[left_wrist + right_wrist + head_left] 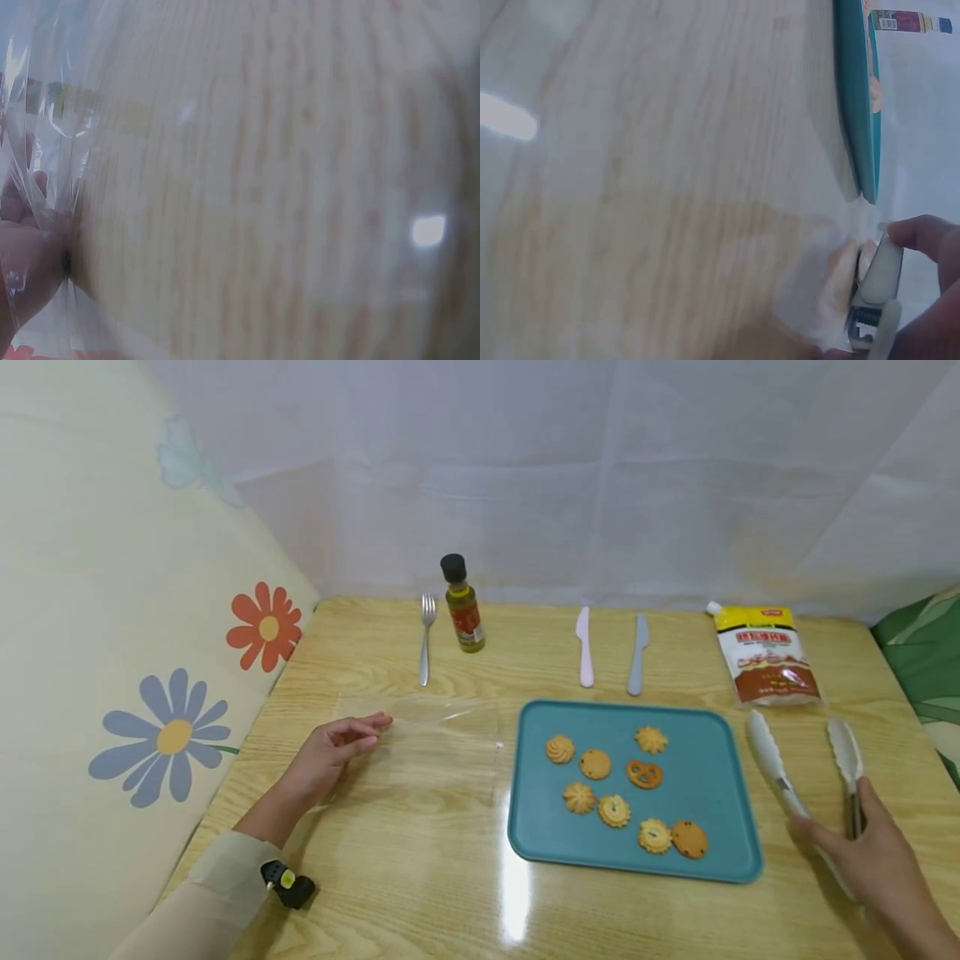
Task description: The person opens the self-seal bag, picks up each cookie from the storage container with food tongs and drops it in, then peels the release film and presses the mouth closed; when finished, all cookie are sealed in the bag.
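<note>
Behind the tongs (806,768), sauce pouch (765,653) lettering stays unreadable.

Head view bright, even, sharp; white glare streak on the glossy tabletop (420,868) near its front edge, soft shadows, slight wide-angle bending at edges. Both wrist views blurred, out of focus, washed out, small glare spots.

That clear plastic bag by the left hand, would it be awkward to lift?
Probably. The clear bag lies flat and wrinkled on the table, so it is likely floppy and very light. Its glossy film may slip; the left hand touches its edge.
</note>
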Action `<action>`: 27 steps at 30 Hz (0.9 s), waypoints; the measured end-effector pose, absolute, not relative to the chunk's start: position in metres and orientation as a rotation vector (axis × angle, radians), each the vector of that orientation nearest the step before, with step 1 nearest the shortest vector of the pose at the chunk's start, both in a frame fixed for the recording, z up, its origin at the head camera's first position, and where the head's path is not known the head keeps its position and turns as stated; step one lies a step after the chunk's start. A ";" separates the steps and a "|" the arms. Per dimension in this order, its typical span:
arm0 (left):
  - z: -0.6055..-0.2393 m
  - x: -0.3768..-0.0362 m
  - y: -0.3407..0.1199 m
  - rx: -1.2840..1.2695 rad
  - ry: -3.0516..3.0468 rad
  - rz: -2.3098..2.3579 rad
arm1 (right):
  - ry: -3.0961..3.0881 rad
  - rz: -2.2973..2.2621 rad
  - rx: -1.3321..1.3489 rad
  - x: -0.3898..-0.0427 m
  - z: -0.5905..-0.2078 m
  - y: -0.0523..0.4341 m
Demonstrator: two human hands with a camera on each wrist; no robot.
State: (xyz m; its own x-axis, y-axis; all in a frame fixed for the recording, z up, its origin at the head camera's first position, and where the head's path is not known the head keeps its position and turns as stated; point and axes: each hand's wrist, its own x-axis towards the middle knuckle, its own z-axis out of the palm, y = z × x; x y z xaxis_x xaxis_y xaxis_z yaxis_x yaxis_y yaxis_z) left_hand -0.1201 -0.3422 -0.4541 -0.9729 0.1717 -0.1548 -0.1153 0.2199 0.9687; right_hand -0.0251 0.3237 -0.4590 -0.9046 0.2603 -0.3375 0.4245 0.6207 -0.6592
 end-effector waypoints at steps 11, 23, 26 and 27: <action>-0.454 -0.121 -0.342 0.036 2.264 1.819 | 2.971 -0.923 0.386 -0.024 -0.443 0.327; -0.456 -0.121 -0.343 0.041 2.250 1.824 | 3.221 -0.624 0.109 -0.032 -0.440 0.321; -0.456 -0.121 -0.343 0.051 2.245 1.833 | 3.158 -0.617 0.058 -0.038 -0.435 0.320; -0.456 -0.121 -0.343 0.055 2.243 1.837 | 3.139 -0.628 0.033 -0.040 -0.434 0.319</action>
State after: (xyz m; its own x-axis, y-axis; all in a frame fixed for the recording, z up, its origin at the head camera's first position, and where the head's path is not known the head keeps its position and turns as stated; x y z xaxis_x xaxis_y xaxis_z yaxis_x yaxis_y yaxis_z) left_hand -0.1209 -0.3435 -0.4558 -0.9702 0.1806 -0.1616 -0.1228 0.2085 0.9703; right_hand -0.0399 0.3190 -0.4343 -0.9980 0.0321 0.0548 0.0085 0.9230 -0.3848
